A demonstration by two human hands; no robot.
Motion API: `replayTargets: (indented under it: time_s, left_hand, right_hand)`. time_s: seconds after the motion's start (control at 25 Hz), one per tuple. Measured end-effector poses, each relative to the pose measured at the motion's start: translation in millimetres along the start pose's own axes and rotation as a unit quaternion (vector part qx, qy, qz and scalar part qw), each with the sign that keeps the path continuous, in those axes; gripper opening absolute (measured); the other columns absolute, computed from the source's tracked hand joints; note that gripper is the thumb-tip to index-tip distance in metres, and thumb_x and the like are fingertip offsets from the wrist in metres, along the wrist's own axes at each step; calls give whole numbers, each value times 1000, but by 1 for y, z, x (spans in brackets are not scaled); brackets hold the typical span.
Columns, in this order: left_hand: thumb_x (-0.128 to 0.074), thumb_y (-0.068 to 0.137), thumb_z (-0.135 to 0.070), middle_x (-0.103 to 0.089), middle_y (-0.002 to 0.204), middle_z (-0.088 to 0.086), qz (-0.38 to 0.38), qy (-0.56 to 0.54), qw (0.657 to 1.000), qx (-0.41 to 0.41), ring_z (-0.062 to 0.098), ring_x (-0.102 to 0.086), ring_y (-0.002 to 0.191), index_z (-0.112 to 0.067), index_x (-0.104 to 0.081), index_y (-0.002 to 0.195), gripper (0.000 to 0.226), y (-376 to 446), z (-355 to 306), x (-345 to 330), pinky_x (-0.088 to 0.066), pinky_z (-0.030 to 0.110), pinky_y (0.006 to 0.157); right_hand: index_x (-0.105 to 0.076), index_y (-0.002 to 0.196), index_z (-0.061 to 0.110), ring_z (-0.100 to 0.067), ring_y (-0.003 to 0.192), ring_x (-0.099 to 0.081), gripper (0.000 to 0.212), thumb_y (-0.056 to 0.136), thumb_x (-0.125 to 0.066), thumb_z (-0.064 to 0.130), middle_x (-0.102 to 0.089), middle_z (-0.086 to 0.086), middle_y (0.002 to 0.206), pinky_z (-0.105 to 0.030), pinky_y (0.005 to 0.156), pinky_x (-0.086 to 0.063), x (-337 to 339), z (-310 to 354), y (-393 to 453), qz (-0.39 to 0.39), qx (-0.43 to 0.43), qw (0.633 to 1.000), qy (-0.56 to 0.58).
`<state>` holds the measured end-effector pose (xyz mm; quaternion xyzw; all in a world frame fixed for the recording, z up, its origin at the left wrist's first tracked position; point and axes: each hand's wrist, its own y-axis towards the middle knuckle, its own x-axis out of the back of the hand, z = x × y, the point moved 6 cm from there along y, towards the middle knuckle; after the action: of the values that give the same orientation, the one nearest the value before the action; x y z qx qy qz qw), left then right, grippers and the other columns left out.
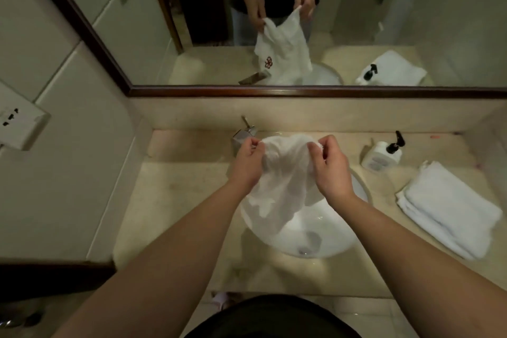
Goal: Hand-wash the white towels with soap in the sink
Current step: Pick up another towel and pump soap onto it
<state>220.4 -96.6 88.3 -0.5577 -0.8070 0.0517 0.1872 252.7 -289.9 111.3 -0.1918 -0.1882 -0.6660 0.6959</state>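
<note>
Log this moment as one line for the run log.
left hand: pinches towel | right hand: pinches towel | towel: held over sink | folded towels, soap bottle: on counter

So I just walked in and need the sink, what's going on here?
A person is holding a white towel up over the sink, left hand and right hand each pinching a top corner. A soap bottle and folded towels sit on the counter to the right, untouched.

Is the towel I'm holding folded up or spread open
Spread open: the left hand and right hand pinch the towel by its top corners, and it hangs loose over the sink.
</note>
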Motion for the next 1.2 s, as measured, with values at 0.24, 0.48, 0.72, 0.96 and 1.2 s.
replayTargets:
  time_s: [0.24,0.48,0.72,0.96,1.2]
  left_hand:
    - [-41,107,-27,-47,79,-3,-17,6,1000,-6,10,-41,68,-11,-50,103,18,-20,-18,-66,-35,21,59]
    - [-45,105,-29,-53,86,1,0,48,999,13,11,-46,69,-7,-55,108,24,-16,-5,-83,-39,26,63]
    - [-48,104,-22,-53,81,-1,21,60,997,39,12,-48,65,-6,-54,102,17,6,41,-66,-40,11,50]
    - [-49,103,-25,-55,82,-4,50,124,989,65,16,-52,73,-13,-53,96,14,41,77,-66,-40,28,63]
    - [-50,103,-28,-58,92,-1,41,233,967,89,16,-51,80,-10,-61,108,22,57,104,-88,-29,23,52]
  right_hand:
    - [-51,91,14,-12,59,-47,24,98,-56,37,-53,5,67,-30,57,-39,59,-36,0,6,-7,1000,-12]
    - [-54,92,17,-17,72,-53,23,95,-60,38,-58,1,79,-31,62,-41,70,-54,15,-9,-11,999,-31]
    - [-50,92,18,-23,76,-53,22,98,-52,39,-54,-2,81,-34,67,-37,43,-91,17,-11,-53,995,-79]
    - [-53,104,15,-25,84,-53,24,101,-48,38,-58,-6,91,-32,58,-29,16,-111,24,-7,-109,972,-207]
    - [-56,101,8,-30,81,-58,25,101,-51,33,-61,-7,84,-34,63,-35,-1,-156,57,22,-145,968,-203]
